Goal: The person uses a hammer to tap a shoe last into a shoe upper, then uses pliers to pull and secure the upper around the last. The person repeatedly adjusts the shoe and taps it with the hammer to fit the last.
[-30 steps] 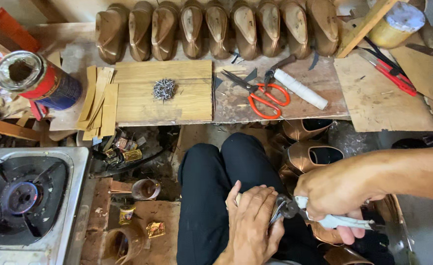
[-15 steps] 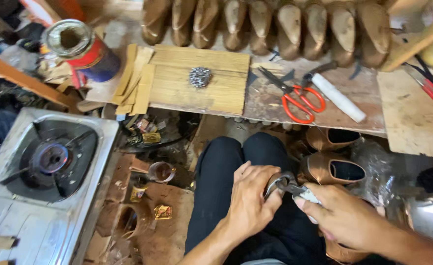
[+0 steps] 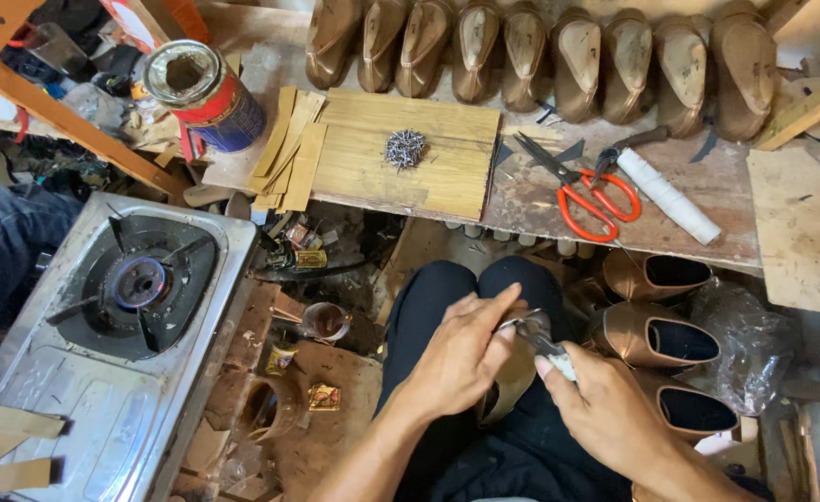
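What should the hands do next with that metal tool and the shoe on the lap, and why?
Probably squeeze the pliers and pull the shoe edge snug. The right hand grips the pliers' handle, and their tip sits right at the shoe's edge. The left hand steadies the shoe on the lap, its fingers beside the tip. A pile of nails waits on the wooden board.

A round open tin (image 3: 203, 93) with a red and blue label stood at ten o'clock on the bench, while small yellow packets (image 3: 323, 397) lay on the floor near seven o'clock.
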